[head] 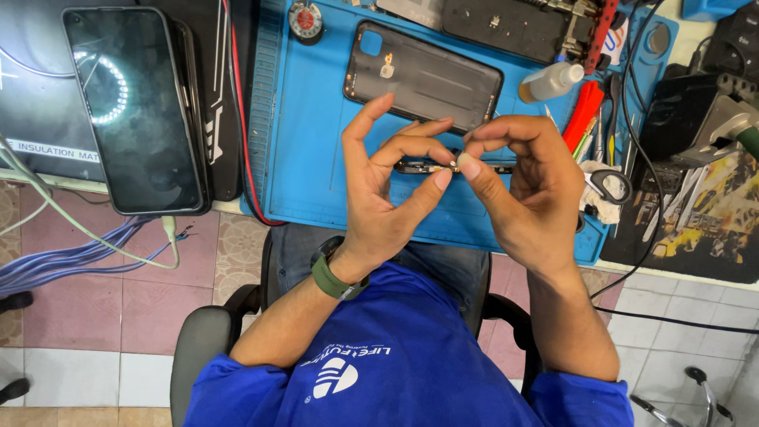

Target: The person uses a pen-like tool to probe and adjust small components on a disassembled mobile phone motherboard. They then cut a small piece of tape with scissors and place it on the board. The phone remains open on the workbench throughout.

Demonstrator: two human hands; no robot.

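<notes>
Both hands meet over the blue mat on the tabletop; the left hand and right hand each pinch, thumb against curled fingers, a small dark phone part between them; a phone back cover lies at twelve o'clock, scissors at three, a phone at ten.

We look down on a floor of square tiles, pinkish red near the bench and pale grey at the bottom and at the right. Under us we see an office chair with a grey seat and black armrests. Pale purple cables hang in front of the tiles at the left. The bench carries a blue work mat, and a dark printed mat lies at its right. A ring light is reflected in a dark phone screen.
</notes>
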